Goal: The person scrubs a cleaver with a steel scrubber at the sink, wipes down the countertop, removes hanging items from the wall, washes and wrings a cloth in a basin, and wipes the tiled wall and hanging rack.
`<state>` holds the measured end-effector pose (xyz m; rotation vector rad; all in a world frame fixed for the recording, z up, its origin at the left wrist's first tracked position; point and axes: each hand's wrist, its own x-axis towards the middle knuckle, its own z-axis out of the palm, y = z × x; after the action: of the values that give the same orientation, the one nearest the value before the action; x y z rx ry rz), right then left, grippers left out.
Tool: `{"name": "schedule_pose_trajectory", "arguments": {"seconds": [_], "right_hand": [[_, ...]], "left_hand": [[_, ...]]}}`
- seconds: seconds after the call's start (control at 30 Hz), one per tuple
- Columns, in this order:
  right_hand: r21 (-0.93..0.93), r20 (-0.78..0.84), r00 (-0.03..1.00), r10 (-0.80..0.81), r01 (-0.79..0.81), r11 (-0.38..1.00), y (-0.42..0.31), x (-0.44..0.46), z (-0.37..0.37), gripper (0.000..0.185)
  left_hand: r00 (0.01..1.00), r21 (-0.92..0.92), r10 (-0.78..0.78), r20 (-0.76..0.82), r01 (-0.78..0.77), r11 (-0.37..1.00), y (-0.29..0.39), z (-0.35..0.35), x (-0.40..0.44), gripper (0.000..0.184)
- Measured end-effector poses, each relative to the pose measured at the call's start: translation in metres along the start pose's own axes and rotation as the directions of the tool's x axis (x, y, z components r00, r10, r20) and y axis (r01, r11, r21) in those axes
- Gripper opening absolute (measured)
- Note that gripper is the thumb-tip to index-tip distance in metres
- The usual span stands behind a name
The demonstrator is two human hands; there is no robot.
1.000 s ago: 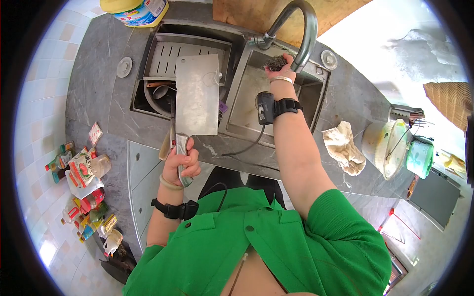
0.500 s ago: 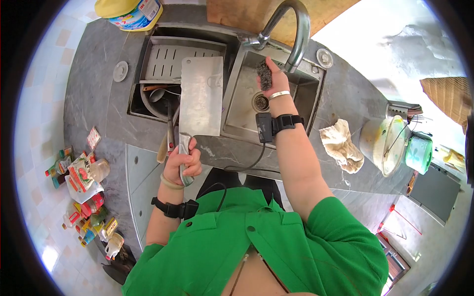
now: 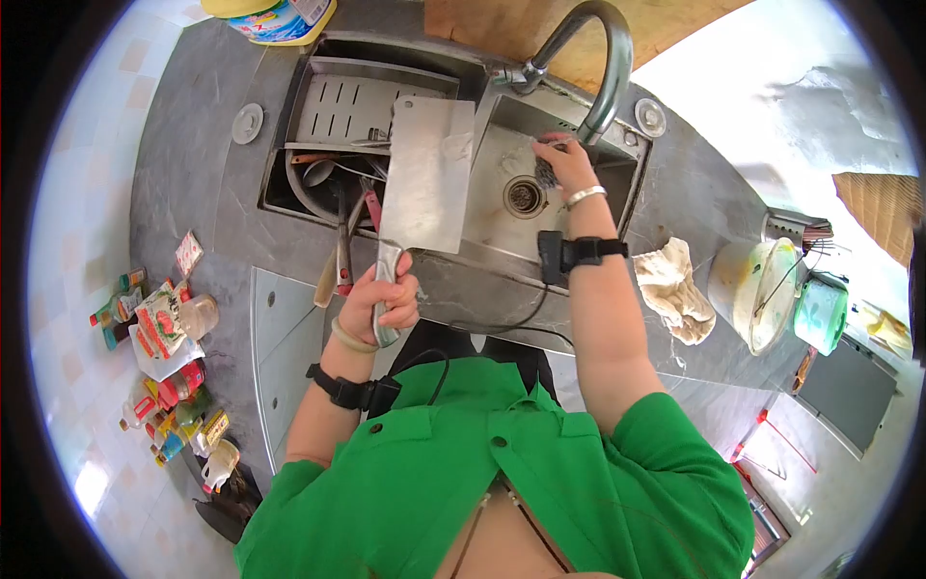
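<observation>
My left hand point(image 3: 380, 299) is wrapped round the metal handle of a cleaver point(image 3: 430, 174). Its broad blade points away from me, held flat side up above the divider between the two basins. Over the right-hand sink basin point(image 3: 502, 207), near its drain, my right hand point(image 3: 571, 164) grips a grey steel wool scrubber point(image 3: 547, 172), partly hidden beneath the fingers. Scrubber and blade are apart. The curved faucet point(image 3: 619, 68) arches just beyond my right hand, and no running water is visible.
In the left basin are a slotted metal tray point(image 3: 338, 106) and a pot point(image 3: 305, 183) with utensils sticking out. A crumpled cloth point(image 3: 675, 289) and a bucket point(image 3: 748, 289) stand to the right. Several bottles and packets point(image 3: 169, 328) crowd the left side.
The cleaver has shifted right, away from the pot and towards the right basin. My right hand has turned over, its fingers now covering part of the scrubber. The view has shifted slightly.
</observation>
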<state>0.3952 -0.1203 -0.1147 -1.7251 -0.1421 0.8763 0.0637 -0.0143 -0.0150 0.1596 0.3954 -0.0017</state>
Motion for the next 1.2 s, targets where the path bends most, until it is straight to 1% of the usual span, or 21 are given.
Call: {"name": "schedule_pose_trajectory", "arguments": {"seconds": [0.1,0.2,0.23,0.3,0.4,0.5,0.57,0.6,0.63,0.7,0.73,0.77,0.83,0.87,0.9,0.97,1.0,1.1,1.13,1.2], "right_hand": [[-0.137,-0.053,0.999,0.011,-0.018,0.99,0.004,-0.012,-0.033,0.043],[-0.072,0.016,0.967,-0.254,0.254,0.964,-0.012,-0.042,-0.038,0.049],[-0.15,0.081,0.939,-0.334,0.342,0.927,-0.025,-0.057,-0.034,0.049],[-0.283,0.222,0.857,-0.465,0.513,0.81,-0.054,-0.084,-0.014,0.05],[-0.513,0.256,0.814,-0.521,0.571,0.64,-0.065,-0.091,-0.006,0.049],[-0.544,0.465,0.714,-0.524,0.697,0.467,-0.056,-0.131,0.008,0.049],[-0.38,0.626,0.61,-0.487,0.783,0.492,-0.052,-0.166,0.008,0.05],[-0.447,0.621,0.589,-0.518,0.808,0.383,-0.041,-0.157,-0.007,0.045],[-0.529,0.553,0.65,-0.522,0.757,0.383,-0.028,-0.132,-0.028,0.042],[-0.63,0.303,0.805,-0.51,0.571,0.526,-0.041,-0.104,-0.052,0.04],[-0.638,0.366,0.774,-0.517,0.613,0.466,-0.047,-0.108,-0.043,0.041],[-0.567,0.499,0.666,-0.554,0.735,0.372,-0.042,-0.121,-0.03,0.039],[-0.409,0.645,0.587,-0.489,0.806,0.429,-0.046,-0.162,-0.015,0.039],[-0.405,0.661,0.601,-0.449,0.79,0.461,-0.047,-0.165,-0.023,0.039],[-0.459,0.607,0.65,-0.457,0.756,0.466,-0.048,-0.151,-0.033,0.04],[-0.565,0.485,0.747,-0.455,0.664,0.489,-0.049,-0.103,-0.059,0.041],[-0.612,0.414,0.79,-0.453,0.61,0.504,-0.048,-0.094,-0.066,0.042],[-0.43,0.626,0.592,-0.508,0.805,0.407,-0.044,-0.144,-0.037,0.039],[-0.405,0.642,0.606,-0.47,0.788,0.463,-0.049,-0.152,-0.041,0.038],[-0.52,0.529,0.71,-0.465,0.705,0.483,-0.052,-0.118,-0.069,0.04]], "left_hand": [[1.0,-0.023,-0.024,-0.013,0.023,0.999,-0.007,0.002,0.005,0.018],[0.998,-0.017,-0.061,-0.002,0.061,0.998,-0.013,0.0,0.009,0.016],[0.996,-0.006,-0.084,-0.01,0.084,0.996,-0.014,0.0,0.009,0.016],[0.99,0.006,-0.142,-0.018,0.142,0.99,-0.019,0.002,0.009,0.017],[0.971,0.005,-0.24,-0.002,0.24,0.971,-0.03,0.006,0.012,0.018],[0.946,-0.038,-0.323,0.032,0.324,0.945,-0.042,0.01,0.022,0.019],[0.934,-0.098,-0.355,0.038,0.357,0.929,-0.046,0.01,0.032,0.019],[0.93,-0.097,-0.363,0.05,0.366,0.925,-0.047,0.008,0.034,0.019],[0.928,-0.099,-0.368,0.063,0.373,0.923,-0.05,0.005,0.036,0.019],[0.922,-0.106,-0.378,0.082,0.386,0.917,-0.057,0.004,0.039,0.019],[0.92,-0.102,-0.381,0.09,0.389,0.916,-0.057,0.006,0.043,0.019],[0.921,-0.091,-0.378,0.099,0.386,0.918,-0.055,0.009,0.049,0.019],[0.917,-0.072,-0.394,0.063,0.398,0.915,-0.057,0.012,0.052,0.019],[0.911,-0.043,-0.409,0.046,0.411,0.911,-0.057,0.012,0.054,0.019],[0.907,-0.016,-0.42,0.03,0.421,0.907,-0.057,0.012,0.056,0.019],[0.895,-0.02,-0.443,0.048,0.444,0.896,-0.065,0.016,0.06,0.019],[0.887,-0.019,-0.458,0.055,0.459,0.888,-0.068,0.019,0.062,0.018],[0.87,-0.049,-0.482,0.101,0.488,0.871,-0.074,0.022,0.072,0.018],[0.863,-0.054,-0.496,0.099,0.502,0.863,-0.078,0.023,0.07,0.017],[0.849,-0.051,-0.519,0.097,0.525,0.85,-0.082,0.026,0.07,0.017]]}}
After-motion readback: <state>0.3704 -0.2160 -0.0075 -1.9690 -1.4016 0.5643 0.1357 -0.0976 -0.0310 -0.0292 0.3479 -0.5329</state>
